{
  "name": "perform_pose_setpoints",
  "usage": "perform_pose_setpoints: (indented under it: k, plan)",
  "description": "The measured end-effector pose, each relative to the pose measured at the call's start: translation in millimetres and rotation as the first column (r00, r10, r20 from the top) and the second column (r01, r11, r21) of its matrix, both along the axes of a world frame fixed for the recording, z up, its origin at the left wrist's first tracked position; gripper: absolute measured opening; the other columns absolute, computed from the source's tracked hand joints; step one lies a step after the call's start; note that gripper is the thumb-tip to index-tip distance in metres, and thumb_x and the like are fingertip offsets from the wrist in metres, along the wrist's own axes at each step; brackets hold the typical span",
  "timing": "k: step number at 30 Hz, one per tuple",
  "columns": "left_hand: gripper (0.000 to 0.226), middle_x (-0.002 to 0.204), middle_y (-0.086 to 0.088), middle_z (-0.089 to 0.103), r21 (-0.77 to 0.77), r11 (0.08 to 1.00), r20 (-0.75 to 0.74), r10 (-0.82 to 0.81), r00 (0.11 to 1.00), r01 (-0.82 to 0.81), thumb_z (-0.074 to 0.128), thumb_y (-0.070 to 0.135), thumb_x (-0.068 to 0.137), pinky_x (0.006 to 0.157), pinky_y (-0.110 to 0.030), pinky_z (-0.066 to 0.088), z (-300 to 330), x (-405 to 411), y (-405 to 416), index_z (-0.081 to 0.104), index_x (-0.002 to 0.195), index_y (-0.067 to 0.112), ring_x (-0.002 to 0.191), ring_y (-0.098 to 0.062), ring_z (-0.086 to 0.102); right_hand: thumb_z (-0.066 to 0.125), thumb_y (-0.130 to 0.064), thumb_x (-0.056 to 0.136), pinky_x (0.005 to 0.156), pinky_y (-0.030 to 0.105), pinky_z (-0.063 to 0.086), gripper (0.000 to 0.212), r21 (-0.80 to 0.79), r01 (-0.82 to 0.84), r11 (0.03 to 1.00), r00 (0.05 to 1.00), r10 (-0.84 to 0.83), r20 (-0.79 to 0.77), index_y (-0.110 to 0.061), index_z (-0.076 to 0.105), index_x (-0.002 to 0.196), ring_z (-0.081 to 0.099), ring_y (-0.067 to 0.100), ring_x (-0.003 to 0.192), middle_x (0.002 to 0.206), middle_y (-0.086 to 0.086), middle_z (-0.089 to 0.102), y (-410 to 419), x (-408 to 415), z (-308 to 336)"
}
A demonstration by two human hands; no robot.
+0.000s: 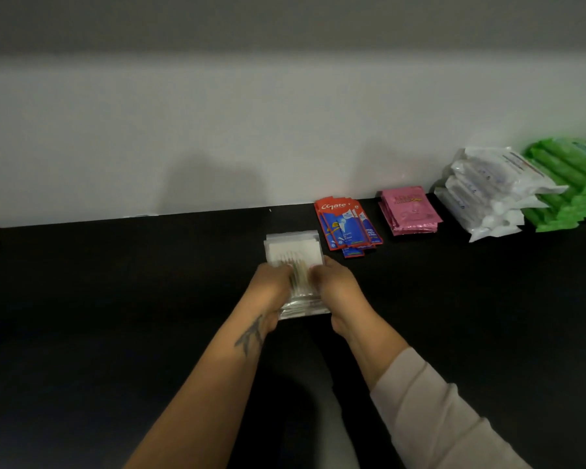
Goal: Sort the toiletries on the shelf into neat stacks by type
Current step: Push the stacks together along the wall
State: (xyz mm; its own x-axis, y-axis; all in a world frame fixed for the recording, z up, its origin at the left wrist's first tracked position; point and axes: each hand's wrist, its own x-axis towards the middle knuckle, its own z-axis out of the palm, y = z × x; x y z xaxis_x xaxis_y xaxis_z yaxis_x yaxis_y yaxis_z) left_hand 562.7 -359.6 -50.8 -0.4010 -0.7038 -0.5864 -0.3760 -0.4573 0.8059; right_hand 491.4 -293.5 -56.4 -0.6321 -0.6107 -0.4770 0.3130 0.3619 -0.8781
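A: Background check, far side. What's there?
B: Pale wall [285,130] spanning the full width, plain, no markings. Its bottom edge runs slightly uphill from left to right.
A: Above it?
B: Darker grey band [285,22] across the top, edge soft and blurred. Can't tell what it is.
A: Anything on the wall?
B: Two shadows. A broad soft shadow [214,184] left of centre, reaching down to the wall's bottom edge. A fainter shadow [386,164] to its right, higher up.
A: Small stuff?
B: A tiny white speck [270,210] at the wall's bottom edge, near centre. Near side, bottom centre, a blurred grey patch [339,434]; unidentifiable.
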Motion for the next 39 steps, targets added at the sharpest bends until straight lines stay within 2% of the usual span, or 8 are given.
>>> perform_pose_setpoints:
  k: [5,11,20,28,30,32,34,39]
  plan:
    - [0.019,0.096,-0.020,0.066,0.020,1.000,-0.037,0.020,0.999,-0.019,0.043,0.005,0.093,0.086,-0.044,0.054,4,-5,-28,0.062,0.097,0.004,0.086,-0.031,0.065,0.041,0.000,0.083,0.082,0.042,0.053,0.031,0.074,-0.027,0.997,0.989,0.038,-0.145,-0.001,0.060,0.106,0.063,0.033,0.093,0.102,0.021,0.066,-34,-7,5]
    - [0.016,0.092,-0.022,0.062,0.003,0.999,-0.053,0.054,0.997,-0.054,0.044,0.001,0.091,0.076,-0.039,0.052,6,-23,-61,0.060,0.087,0.001,0.075,-0.030,0.061,0.040,-0.004,0.091,0.053,0.011,0.035,0.017,0.123,-0.093,0.988,0.966,0.120,-0.228,-0.014,0.048,0.081,0.044,0.014,0.065,0.072,-0.004,0.043,-62,-21,12]
    - [0.016,0.078,-0.016,0.059,0.006,0.995,-0.082,0.097,0.992,-0.097,0.045,-0.001,0.089,0.077,-0.038,0.048,4,-43,-89,0.059,0.082,0.000,0.072,-0.028,0.058,0.042,-0.004,0.086,0.059,0.030,0.033,0.013,0.105,-0.064,0.992,0.937,0.096,-0.336,-0.004,0.054,0.092,0.045,0.024,0.079,0.078,0.009,0.050,-98,-38,5]
    - [0.019,0.093,-0.021,0.062,-0.018,0.996,-0.085,0.087,0.993,-0.089,0.045,-0.002,0.087,0.087,-0.044,0.051,5,-48,-100,0.058,0.101,-0.003,0.088,-0.031,0.060,0.038,-0.004,0.094,0.040,0.002,0.034,0.033,0.072,-0.096,0.993,0.969,0.110,-0.222,0.010,0.051,0.121,0.039,0.003,0.059,0.078,-0.001,0.044,-101,-48,-1]
    - [0.020,0.101,-0.024,0.063,-0.028,0.996,-0.071,0.083,0.994,-0.085,0.046,-0.002,0.087,0.088,-0.044,0.051,5,-48,-103,0.060,0.101,-0.004,0.092,-0.034,0.062,0.037,-0.003,0.093,0.057,0.008,0.043,0.031,0.090,-0.097,0.991,0.949,0.119,-0.292,0.011,0.053,0.115,0.045,0.010,0.066,0.094,0.010,0.051,-108,-49,-1]
    - [0.015,0.102,-0.024,0.064,-0.027,0.996,-0.057,0.080,0.995,-0.081,0.047,-0.001,0.087,0.085,-0.042,0.052,6,-48,-105,0.061,0.093,-0.002,0.093,-0.035,0.064,0.041,-0.005,0.087,0.080,0.035,0.046,0.028,0.099,-0.070,0.993,0.934,0.100,-0.344,0.008,0.056,0.106,0.051,0.029,0.085,0.099,0.020,0.056,-113,-45,1]
    - [0.014,0.096,-0.021,0.064,-0.016,0.996,-0.067,0.088,0.994,-0.090,0.047,0.000,0.088,0.077,-0.038,0.054,6,-49,-106,0.061,0.087,-0.001,0.083,-0.032,0.064,0.041,-0.012,0.082,0.084,0.046,0.045,0.032,0.113,-0.070,0.991,0.929,0.106,-0.354,0.006,0.057,0.102,0.053,0.036,0.093,0.099,0.023,0.057,-115,-45,1]
    - [0.015,0.080,-0.014,0.061,0.027,0.993,-0.131,0.119,0.984,-0.116,0.046,-0.001,0.090,0.053,-0.027,0.052,5,-51,-107,0.058,0.082,0.001,0.064,-0.023,0.060,0.039,-0.010,0.094,0.059,0.018,0.035,0.010,0.059,-0.111,0.992,0.961,0.122,-0.249,-0.016,0.045,0.100,0.040,0.005,0.064,0.074,-0.009,0.039,-109,-50,4]
